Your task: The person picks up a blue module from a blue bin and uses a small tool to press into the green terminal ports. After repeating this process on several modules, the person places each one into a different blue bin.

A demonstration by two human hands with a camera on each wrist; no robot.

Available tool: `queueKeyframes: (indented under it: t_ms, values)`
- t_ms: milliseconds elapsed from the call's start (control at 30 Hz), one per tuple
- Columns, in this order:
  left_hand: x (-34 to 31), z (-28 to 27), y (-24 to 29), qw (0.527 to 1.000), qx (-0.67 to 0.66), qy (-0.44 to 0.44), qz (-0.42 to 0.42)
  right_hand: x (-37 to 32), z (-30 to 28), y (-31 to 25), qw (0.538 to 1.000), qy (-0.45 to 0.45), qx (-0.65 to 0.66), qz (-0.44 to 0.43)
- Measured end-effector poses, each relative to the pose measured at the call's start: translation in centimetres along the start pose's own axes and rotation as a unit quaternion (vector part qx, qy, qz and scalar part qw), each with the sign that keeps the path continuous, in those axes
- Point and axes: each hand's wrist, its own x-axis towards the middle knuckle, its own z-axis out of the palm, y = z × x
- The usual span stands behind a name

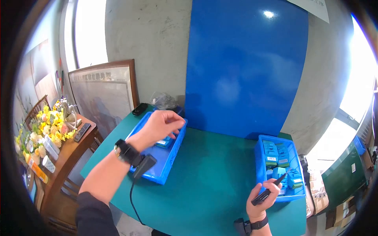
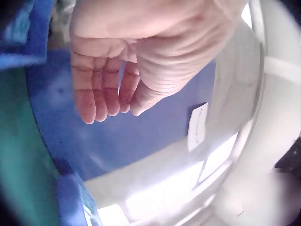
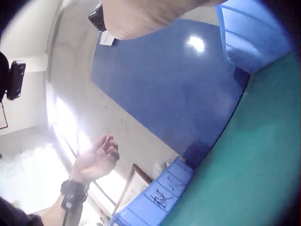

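Note:
My left hand (image 1: 158,126) hovers over the left blue bin (image 1: 171,160), fingers loosely bent and holding nothing. Its fingers hang side by side in the left wrist view, the thumb close to them. A few blue pieces with white labels (image 1: 162,142) lie in that bin, partly hidden by the hand. At the near side of the right blue bin (image 1: 302,173), my right hand (image 1: 258,202) grips a slim black pointed tool (image 1: 271,192), its tip over the bin. Several blue-green labelled pieces (image 1: 271,151) fill much of this bin, some in rows.
Both bins stand on a green table (image 1: 212,177), against a blue wall panel (image 1: 244,70). Behind the left bin are a clear plastic bag (image 1: 164,101) and a black object (image 1: 140,109). A cable (image 1: 133,200) hangs from the left wrist. Flowers (image 1: 53,124) stand on a wooden side table.

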Motion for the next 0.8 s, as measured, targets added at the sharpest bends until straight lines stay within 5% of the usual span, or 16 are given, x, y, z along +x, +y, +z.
queueKeyframes:
  t_ms: [67,200,300,433,467,567,633,800]
  values:
    - [3.4,-2.5,-5.0,0.948,0.288,0.053,0.123,-0.7,0.6,-0.4,0.998,-0.026,0.052,0.011]
    - [5.9,-4.7,-12.1,0.946,0.323,-0.016,-0.003,-1.1,0.8,-1.6,0.988,-0.111,0.1,0.027]
    - [5.8,-3.8,-14.5,0.856,0.516,-0.019,-0.018,-1.7,1.0,-1.3,0.984,-0.14,0.113,0.013]
    - [5.7,-3.5,-14.6,0.856,0.513,-0.055,-0.006,-1.7,1.0,-1.4,0.982,-0.14,0.124,0.015]
    - [6.0,-4.0,-16.2,0.848,0.525,-0.045,0.051,-2.0,0.8,-1.3,0.983,-0.138,0.12,0.023]
    - [5.7,-3.6,-14.2,0.841,0.533,-0.09,0.016,-1.5,0.5,-1.3,0.981,-0.153,0.118,0.033]
    - [6.0,-4.4,-14.4,0.836,0.536,-0.081,0.084,-1.2,0.4,-1.1,0.981,-0.154,0.113,0.032]
    - [3.6,-4.3,-8.6,0.916,0.364,0.086,0.147,-1.2,0.6,-1.5,0.979,-0.164,0.117,0.044]
